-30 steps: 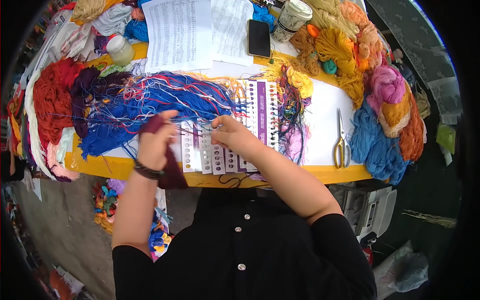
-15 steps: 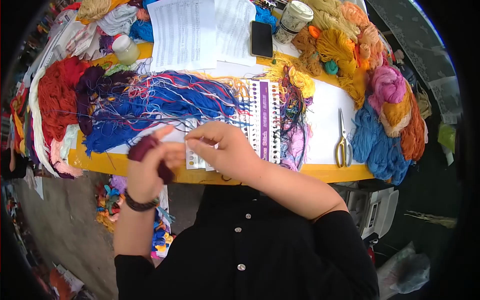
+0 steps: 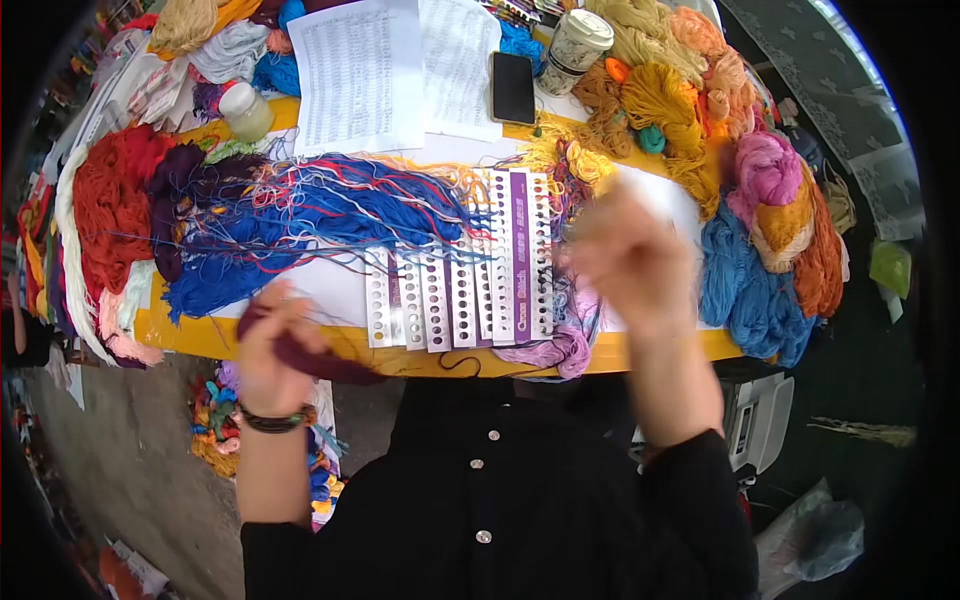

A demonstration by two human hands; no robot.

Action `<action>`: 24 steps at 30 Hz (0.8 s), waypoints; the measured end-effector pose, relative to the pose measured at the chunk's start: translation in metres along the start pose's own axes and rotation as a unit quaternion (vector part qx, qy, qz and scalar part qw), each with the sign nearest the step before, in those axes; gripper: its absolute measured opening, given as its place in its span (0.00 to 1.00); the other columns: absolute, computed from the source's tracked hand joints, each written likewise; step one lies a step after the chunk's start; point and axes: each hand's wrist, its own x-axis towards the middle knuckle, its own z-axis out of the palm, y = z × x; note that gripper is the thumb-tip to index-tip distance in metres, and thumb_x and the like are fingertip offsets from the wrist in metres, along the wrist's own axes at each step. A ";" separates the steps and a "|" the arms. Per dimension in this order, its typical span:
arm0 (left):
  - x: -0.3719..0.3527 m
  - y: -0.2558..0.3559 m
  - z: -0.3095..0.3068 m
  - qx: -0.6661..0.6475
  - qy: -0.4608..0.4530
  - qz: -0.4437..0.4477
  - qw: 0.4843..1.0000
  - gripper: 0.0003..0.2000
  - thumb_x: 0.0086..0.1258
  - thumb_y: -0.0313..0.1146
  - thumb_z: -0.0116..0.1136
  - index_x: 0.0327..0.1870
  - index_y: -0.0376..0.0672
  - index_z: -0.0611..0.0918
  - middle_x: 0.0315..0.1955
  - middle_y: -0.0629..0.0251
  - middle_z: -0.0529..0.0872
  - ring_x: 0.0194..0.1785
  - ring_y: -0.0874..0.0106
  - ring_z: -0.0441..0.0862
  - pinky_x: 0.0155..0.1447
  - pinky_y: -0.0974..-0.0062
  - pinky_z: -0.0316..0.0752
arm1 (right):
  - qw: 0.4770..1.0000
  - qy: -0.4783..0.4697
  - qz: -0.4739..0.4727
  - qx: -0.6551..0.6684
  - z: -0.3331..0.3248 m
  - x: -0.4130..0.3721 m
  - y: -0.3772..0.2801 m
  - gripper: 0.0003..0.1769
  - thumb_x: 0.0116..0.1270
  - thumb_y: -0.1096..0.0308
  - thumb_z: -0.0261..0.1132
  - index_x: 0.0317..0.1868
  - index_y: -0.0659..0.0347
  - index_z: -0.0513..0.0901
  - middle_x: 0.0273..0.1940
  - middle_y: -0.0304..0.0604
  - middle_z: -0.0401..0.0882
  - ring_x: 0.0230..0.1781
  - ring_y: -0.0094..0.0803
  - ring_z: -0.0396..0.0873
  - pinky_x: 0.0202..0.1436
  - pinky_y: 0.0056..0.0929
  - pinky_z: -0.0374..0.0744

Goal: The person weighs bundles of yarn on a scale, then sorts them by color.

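Observation:
My left hand (image 3: 268, 352) is closed on a dark maroon bundle of thread (image 3: 318, 362) at the near edge of the yellow table (image 3: 190, 330). Raised above the table's right side, my right hand (image 3: 628, 258) is blurred by motion, so I cannot make out whether its fingers pinch a strand. Between the hands lie several white punched thread cards (image 3: 455, 292), one with a purple strip. Blue, red and white threads (image 3: 320, 215) fan out from the cards' holes to the left.
Red and purple yarn (image 3: 115, 200) is heaped at the left. Blue, orange and pink skeins (image 3: 775, 240) lie at the right. At the back are printed sheets (image 3: 360, 70), a phone (image 3: 513, 87), a paper cup (image 3: 577, 42) and a small jar (image 3: 245, 110).
My right hand has left the cards and swung up and to the right, now covering the scissors. My left hand has dropped with the maroon thread to the table's near edge.

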 end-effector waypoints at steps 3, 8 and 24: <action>0.007 0.062 -0.076 0.048 0.094 0.089 0.990 0.20 0.75 0.28 0.42 0.67 0.43 0.69 0.43 0.69 0.85 0.19 0.89 0.58 0.21 0.90 0.54 | 0.727 0.415 -0.385 -0.388 -0.038 -0.031 -0.119 0.05 0.67 0.70 0.63 0.35 0.63 0.83 0.26 0.36 0.78 0.26 0.18 0.74 0.32 0.15 0.72; 0.029 0.008 -0.022 0.223 -0.006 -0.082 0.971 0.17 0.72 0.35 0.51 0.57 0.36 0.77 0.42 0.69 0.85 0.18 0.88 0.60 0.20 0.89 0.50 | 0.652 0.195 -0.107 -0.725 -0.097 0.001 -0.002 0.10 0.68 0.64 0.62 0.41 0.58 0.86 0.33 0.48 0.85 0.33 0.35 0.83 0.41 0.31 0.79; 0.080 -0.094 0.034 0.391 -0.049 -0.147 0.907 0.13 0.63 0.28 0.61 0.48 0.37 0.76 0.35 0.68 0.84 0.33 0.80 0.80 0.33 0.83 0.72 | 0.813 0.083 0.219 -0.532 -0.060 0.050 0.130 0.14 0.64 0.63 0.61 0.29 0.66 0.83 0.19 0.42 0.76 0.19 0.27 0.74 0.26 0.27 0.74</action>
